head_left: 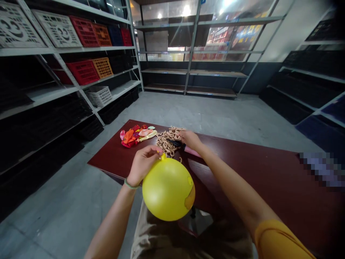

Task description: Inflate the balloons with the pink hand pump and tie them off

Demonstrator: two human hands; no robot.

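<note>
A round, inflated yellow balloon hangs over my lap at the table's near edge, its neck pointing up and away from me. My left hand pinches the balloon by its neck. On the dark red table, my right hand is at the right side of a heap of tan, curled pieces; its fingertips are partly lost against the heap, so what they hold is unclear. Under that hand lies a pink and black tool. Left of the heap is a pile of limp, colorful balloons.
Shelving with red crates, orange crates and a white basket stands on the left. Metal racks line the back, and dark shelves stand at the right. A blurred purple item lies at the table's right end.
</note>
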